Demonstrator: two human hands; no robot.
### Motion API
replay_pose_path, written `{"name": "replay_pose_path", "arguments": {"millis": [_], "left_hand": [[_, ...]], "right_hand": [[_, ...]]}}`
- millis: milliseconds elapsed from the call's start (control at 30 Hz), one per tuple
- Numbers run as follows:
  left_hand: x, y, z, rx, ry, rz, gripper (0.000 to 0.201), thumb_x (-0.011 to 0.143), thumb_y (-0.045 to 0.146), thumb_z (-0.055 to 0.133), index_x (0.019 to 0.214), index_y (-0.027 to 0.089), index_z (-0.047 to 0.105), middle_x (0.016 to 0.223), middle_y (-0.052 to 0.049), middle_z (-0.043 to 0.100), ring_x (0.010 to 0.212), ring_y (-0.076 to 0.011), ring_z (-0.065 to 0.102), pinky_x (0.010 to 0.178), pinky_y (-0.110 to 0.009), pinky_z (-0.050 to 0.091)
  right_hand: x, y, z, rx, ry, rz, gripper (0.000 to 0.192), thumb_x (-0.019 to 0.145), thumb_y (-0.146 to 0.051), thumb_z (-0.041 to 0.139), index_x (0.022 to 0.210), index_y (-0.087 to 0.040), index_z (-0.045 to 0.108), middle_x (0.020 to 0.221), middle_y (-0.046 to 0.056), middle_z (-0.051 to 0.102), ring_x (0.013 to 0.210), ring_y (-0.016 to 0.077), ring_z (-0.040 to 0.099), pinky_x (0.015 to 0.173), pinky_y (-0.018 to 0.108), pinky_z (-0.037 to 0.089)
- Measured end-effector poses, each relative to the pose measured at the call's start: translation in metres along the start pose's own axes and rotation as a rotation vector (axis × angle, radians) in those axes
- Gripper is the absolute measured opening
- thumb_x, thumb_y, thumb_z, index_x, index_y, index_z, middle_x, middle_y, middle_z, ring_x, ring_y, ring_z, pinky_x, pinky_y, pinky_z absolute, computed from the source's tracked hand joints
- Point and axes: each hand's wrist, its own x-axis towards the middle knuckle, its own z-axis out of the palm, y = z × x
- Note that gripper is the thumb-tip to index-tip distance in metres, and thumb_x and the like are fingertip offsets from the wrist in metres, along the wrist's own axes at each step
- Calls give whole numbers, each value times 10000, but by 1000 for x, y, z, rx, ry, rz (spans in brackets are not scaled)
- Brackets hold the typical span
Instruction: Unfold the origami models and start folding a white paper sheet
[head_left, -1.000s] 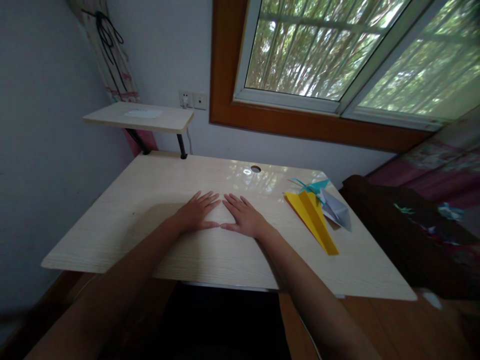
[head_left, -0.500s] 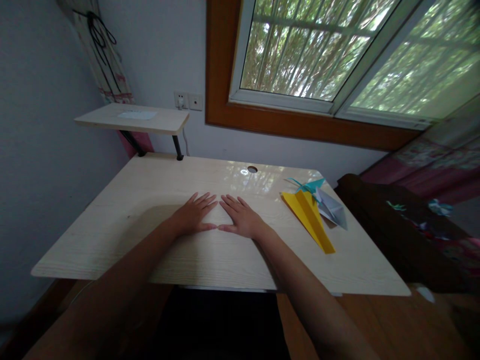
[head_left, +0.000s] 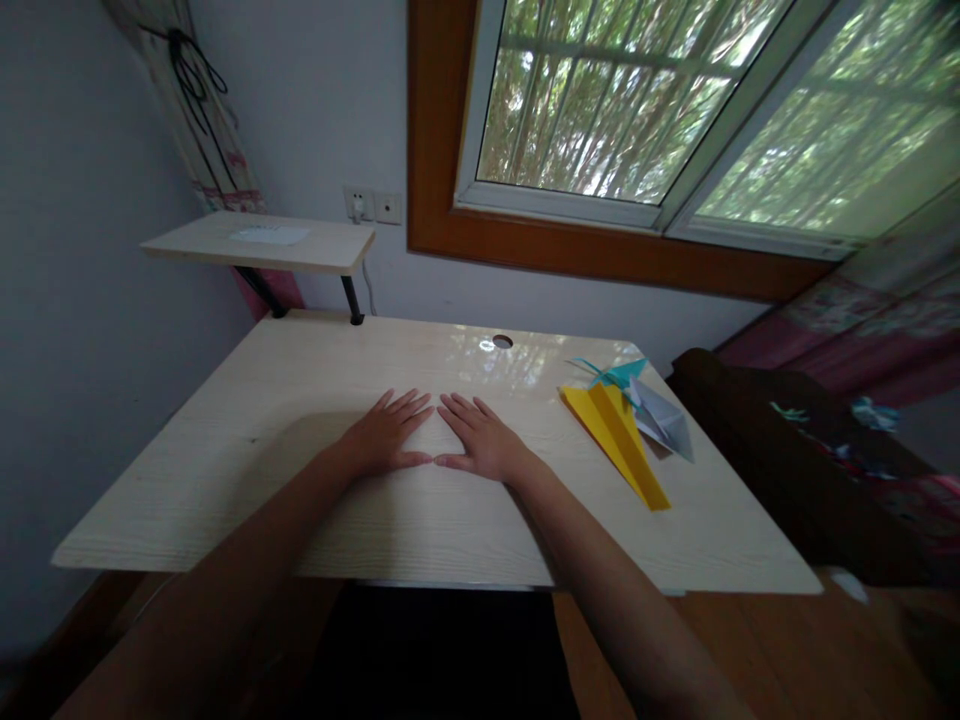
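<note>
Palm down on the pale wooden desk (head_left: 465, 530) lies my left hand (head_left: 388, 432), its fingers stretched out. My right hand (head_left: 480, 438) rests flat beside it, fingers extended, and the two thumb tips meet or nearly meet. Neither hand holds anything. To the right of my right hand is a yellow paper plane (head_left: 616, 437), lying slantwise. Behind it and partly overlapped are a grey-white folded paper piece (head_left: 663, 418) and a turquoise folded paper piece (head_left: 624, 373) with thin strips.
A raised shelf (head_left: 259, 240) on black legs stands at the desk's back left, with a white sheet (head_left: 270, 235) on it. A round cable hole (head_left: 502, 342) sits near the back edge. Beyond the desk's right side is a dark piece of furniture (head_left: 757, 450) with small items.
Both hands stay flat in the same place on the desk. Only the camera's view has shifted very slightly.
</note>
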Motion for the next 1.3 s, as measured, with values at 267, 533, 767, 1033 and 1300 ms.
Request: {"name": "replay_pose_path", "arguments": {"millis": [267, 533, 767, 1033, 1300], "left_hand": [[0, -1, 3, -4, 14, -1, 884, 914, 766, 357, 1593, 213, 239, 1667, -118, 209, 1552, -287, 131, 1243, -499, 39], [-1, -1, 0, -42, 23, -5, 827, 943, 721, 359, 1588, 216, 245, 1659, -102, 246, 1547, -268, 163, 1246, -491, 77], [-2, -7, 1, -154, 99, -38, 641, 1009, 572, 370, 1548, 229, 334, 1604, -87, 382, 1500, -231, 305, 1248, -464, 174], [1, -7, 5, -217, 198, -54, 551, 993, 452, 471, 1495, 229, 424, 1518, -93, 497, 1417, -250, 428, 1235, -480, 231], [2, -8, 4, -246, 244, -41, 537, 977, 412, 523, 1472, 215, 457, 1471, -105, 537, 1372, -262, 467, 1216, -475, 275]], "right_hand": [[0, 0, -2, 4, -8, 5, 948, 887, -787, 430, 1595, -183, 249, 1642, 153, 249, 1531, 313, 223, 1243, 555, 181], [-1, 0, -4, 81, 94, 22, 780, 942, -682, 467, 1554, -211, 359, 1601, 124, 376, 1482, 291, 345, 1220, 531, 269], [-45, 40, -32, 39, 486, 362, 381, 1000, -402, 456, 1259, -228, 674, 1269, 128, 651, 1195, 299, 577, 1058, 497, 469], [-130, 77, -51, -184, 493, 790, 431, 935, -382, 531, 1291, -144, 586, 1213, 189, 638, 1118, 330, 612, 959, 449, 487], [-141, 90, -40, -399, 224, 902, 553, 967, -367, 516, 1391, -13, 491, 1233, 263, 642, 1123, 356, 607, 1005, 458, 437]]}}
